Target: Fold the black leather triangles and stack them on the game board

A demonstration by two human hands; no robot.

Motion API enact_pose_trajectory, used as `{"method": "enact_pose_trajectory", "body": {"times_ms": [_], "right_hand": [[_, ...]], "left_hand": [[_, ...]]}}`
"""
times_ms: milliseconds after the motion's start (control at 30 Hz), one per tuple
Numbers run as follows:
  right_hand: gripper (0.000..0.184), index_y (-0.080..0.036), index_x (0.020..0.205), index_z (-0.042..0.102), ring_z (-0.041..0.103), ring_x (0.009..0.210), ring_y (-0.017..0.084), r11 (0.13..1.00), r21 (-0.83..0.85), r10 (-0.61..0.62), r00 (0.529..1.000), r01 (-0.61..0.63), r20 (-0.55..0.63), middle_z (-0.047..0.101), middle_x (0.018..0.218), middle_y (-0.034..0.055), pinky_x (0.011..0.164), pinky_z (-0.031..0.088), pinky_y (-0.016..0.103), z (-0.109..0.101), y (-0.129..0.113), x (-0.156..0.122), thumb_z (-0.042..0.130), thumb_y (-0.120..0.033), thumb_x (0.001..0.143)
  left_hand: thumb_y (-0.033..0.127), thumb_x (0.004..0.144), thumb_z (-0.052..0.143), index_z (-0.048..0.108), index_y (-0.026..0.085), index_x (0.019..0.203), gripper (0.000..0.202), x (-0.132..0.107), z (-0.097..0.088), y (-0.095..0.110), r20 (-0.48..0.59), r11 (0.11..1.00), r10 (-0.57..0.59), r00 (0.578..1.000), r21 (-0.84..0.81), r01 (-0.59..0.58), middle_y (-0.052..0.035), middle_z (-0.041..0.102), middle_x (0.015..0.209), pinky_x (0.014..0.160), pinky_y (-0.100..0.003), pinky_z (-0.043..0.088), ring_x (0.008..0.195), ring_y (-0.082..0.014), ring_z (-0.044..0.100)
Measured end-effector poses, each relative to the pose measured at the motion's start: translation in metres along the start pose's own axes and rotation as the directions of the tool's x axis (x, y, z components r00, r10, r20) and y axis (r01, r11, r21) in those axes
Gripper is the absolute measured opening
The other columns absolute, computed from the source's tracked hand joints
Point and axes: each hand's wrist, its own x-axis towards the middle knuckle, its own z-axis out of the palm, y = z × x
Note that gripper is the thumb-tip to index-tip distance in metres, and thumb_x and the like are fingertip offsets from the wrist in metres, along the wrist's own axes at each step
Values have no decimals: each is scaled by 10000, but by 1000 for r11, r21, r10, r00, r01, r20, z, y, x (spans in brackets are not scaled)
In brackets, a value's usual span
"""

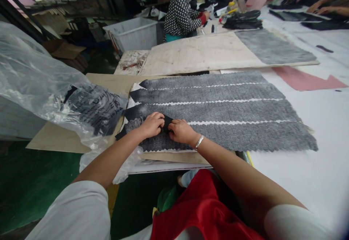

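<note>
Several long grey fabric strips [218,94] with scalloped edges lie side by side on the table, white gaps between them. Dark pointed ends stick out at their left. Over the nearest strip, my left hand [153,124] is closed on a small black fabric piece [167,123]. My right hand [181,131], with a silver bracelet at the wrist, pinches the same piece from the other side. A crumpled grey bit of fabric [133,124] lies just left of my left hand.
A clear plastic bag [54,76] with dark pieces inside stands at the left. Behind the strips lies a pale board [191,55]. A pink fabric piece [302,78] lies right. A co-worker [180,13] sits beyond, beside a white bin [133,35]; another person's hands [324,9] are far right.
</note>
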Motion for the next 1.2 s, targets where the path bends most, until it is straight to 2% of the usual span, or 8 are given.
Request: {"method": "enact_pose_trajectory", "body": {"times_ms": [167, 367, 500, 767, 867, 1000, 1200], "right_hand": [[354, -130, 972, 629, 532, 955, 262, 997, -25, 72, 997, -72, 4, 606, 995, 122, 803, 332, 350, -1, -11, 1, 563, -435, 803], [296, -123, 982, 625, 566, 943, 271, 978, -45, 204, 979, -204, 10, 621, 1001, 144, 798, 373, 361, 2, -25, 6, 506, -346, 828], [321, -134, 966, 645, 602, 901, 255, 955, -10, 297, 954, -297, 35, 647, 969, 139, 767, 405, 334, 0, -26, 13, 487, -382, 838], [283, -123, 925, 678, 617, 907, 275, 961, -53, 272, 962, -271, 14, 664, 957, 162, 783, 407, 370, -5, -35, 20, 474, -289, 820], [309, -109, 924, 679, 616, 912, 284, 960, -61, 273, 962, -272, 8, 665, 953, 175, 795, 405, 387, -8, -38, 22, 467, -315, 834], [341, -92, 961, 670, 607, 954, 297, 951, -76, 306, 950, -301, 56, 658, 993, 201, 823, 398, 411, -12, -40, 30, 475, -344, 839], [319, -82, 988, 677, 620, 964, 301, 928, -34, 373, 919, -372, 127, 661, 1008, 224, 807, 428, 399, -13, -34, 41, 482, -267, 816]], "left_hand": [[109, 710, 527, 609, 205, 775, 143, -10, 0, -6, -43, 998, 43, 998, -37, -44, -64, 533, 1153, 987, -428, 377, 1148, -247, 425], [91, 712, 519, 610, 201, 784, 160, -14, -2, -4, -82, 995, 22, 996, -93, -30, -70, 546, 1139, 1001, -433, 373, 1134, -243, 437], [85, 717, 517, 599, 207, 780, 161, -16, -2, -3, -98, 996, 37, 995, -79, -44, -60, 554, 1104, 1003, -434, 378, 1119, -234, 450], [91, 717, 520, 596, 202, 780, 148, -17, -2, -3, -122, 994, 17, 992, -101, -30, -70, 563, 1103, 999, -429, 383, 1107, -235, 453], [96, 718, 518, 601, 204, 783, 151, -18, -2, -3, -126, 994, 7, 992, -110, -21, -70, 564, 1104, 989, -442, 389, 1104, -238, 457], [86, 707, 516, 599, 209, 784, 167, -19, -1, -4, -140, 994, -3, 990, -107, -12, -64, 563, 1105, 989, -441, 392, 1107, -237, 459], [89, 714, 513, 594, 208, 796, 165, -20, 0, -6, -146, 994, 22, 989, -99, -36, -63, 566, 1113, 991, -424, 392, 1115, -235, 458]]}}
